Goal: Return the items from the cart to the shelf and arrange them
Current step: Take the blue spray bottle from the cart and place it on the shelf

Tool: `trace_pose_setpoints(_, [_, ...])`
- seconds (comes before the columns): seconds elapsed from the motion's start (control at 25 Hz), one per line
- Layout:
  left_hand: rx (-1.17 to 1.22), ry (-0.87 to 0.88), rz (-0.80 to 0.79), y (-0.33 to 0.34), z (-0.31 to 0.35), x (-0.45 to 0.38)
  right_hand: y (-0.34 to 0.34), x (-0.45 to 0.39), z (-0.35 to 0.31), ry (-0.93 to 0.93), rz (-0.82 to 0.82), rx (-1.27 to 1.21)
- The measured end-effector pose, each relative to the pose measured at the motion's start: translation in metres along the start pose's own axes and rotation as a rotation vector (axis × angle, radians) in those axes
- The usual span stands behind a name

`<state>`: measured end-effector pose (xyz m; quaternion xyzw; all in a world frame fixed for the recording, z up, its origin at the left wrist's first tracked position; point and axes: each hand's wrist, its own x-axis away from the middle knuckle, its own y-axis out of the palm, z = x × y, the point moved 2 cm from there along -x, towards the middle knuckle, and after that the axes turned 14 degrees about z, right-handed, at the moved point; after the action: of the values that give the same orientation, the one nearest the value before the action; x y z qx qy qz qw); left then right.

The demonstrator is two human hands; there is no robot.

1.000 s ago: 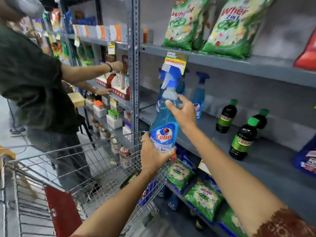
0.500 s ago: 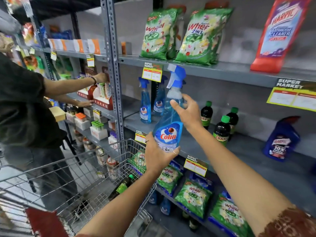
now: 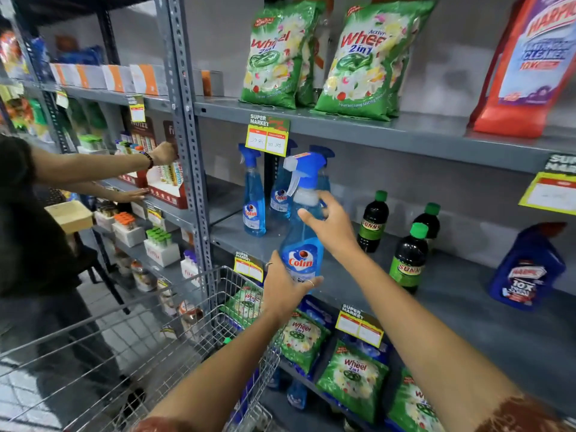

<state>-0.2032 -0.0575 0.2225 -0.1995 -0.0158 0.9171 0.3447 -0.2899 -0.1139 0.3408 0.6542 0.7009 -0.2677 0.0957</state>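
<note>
I hold a blue Colin spray bottle upright in front of the middle grey shelf. My left hand cups its base and my right hand grips its neck just under the trigger head. Two more Colin spray bottles stand on that shelf to the left, behind the one I hold. The wire cart is at the lower left, with a green packet showing through its mesh.
Dark Sunny bottles with green caps and a blue Harpic bottle stand on the middle shelf to the right. Green Wheel packets fill the top shelf and the shelf below. Another person reaches into the left shelving bay.
The spray bottle has moved with both hands toward the middle shelf. The view has swung right, so more of the shelf and the Harpic bottle show.
</note>
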Motion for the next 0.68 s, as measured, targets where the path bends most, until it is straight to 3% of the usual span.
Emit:
trace_pose_setpoints(0.32, [-0.015, -0.119, -0.044, 0.043, -0.061, -0.094, 0.06, -0.066, 0.052, 0.05, 0.008, 0.009])
trace_pose_setpoints(0.68, [0.011, -0.185, -0.001, 0.072, -0.11, -0.146, 0.113, -0.116, 0.108, 0.103, -0.055, 0.037])
